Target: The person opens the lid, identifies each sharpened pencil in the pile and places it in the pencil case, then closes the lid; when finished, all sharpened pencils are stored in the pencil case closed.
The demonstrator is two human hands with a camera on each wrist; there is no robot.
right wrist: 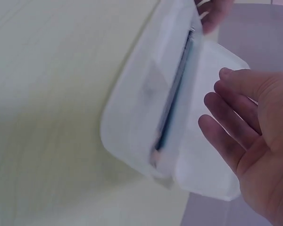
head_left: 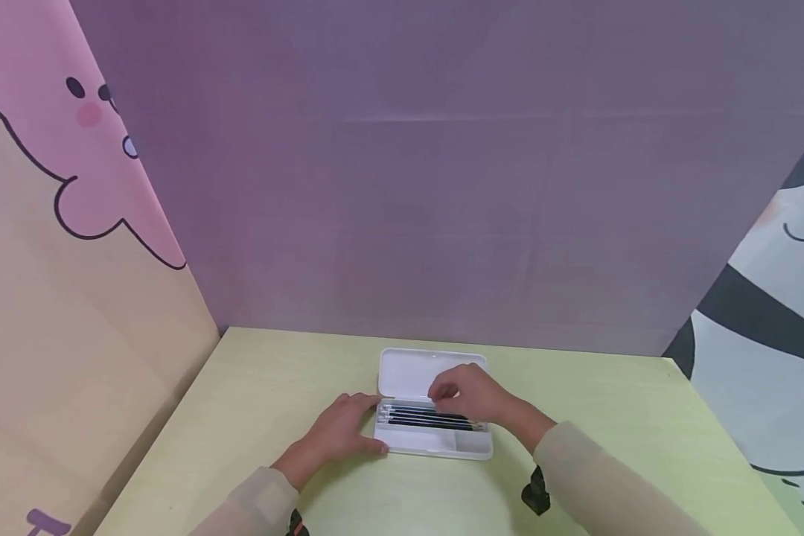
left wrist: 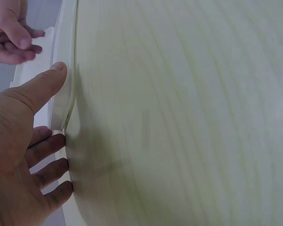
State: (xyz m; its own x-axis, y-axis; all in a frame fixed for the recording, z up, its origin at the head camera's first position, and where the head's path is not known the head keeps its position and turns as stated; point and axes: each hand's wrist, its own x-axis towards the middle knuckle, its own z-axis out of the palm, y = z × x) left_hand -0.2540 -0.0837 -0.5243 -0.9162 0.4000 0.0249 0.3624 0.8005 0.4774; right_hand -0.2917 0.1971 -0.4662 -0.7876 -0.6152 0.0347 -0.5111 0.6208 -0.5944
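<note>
A white pencil case [head_left: 415, 441] lies on the table with its lid [head_left: 405, 372] tipped back at the rear. Several dark pencils [head_left: 422, 417] lie side by side in its long rear compartment. My left hand [head_left: 342, 426] holds the case's left end, thumb at the front corner and fingers toward the back corner. In the left wrist view the thumb [left wrist: 52, 82] touches the case's front wall. Above the right part of the case hovers my right hand [head_left: 472, 392], fingers loosely bent and nothing between them. It covers part of the pencils and lid in the head view.
The pale wood-grain table [head_left: 295, 365] extends around the case. A purple-grey panel [head_left: 442, 186] stands behind it. Side panels with a pink cartoon figure [head_left: 47, 112] and a panda [head_left: 764, 357] flank the table.
</note>
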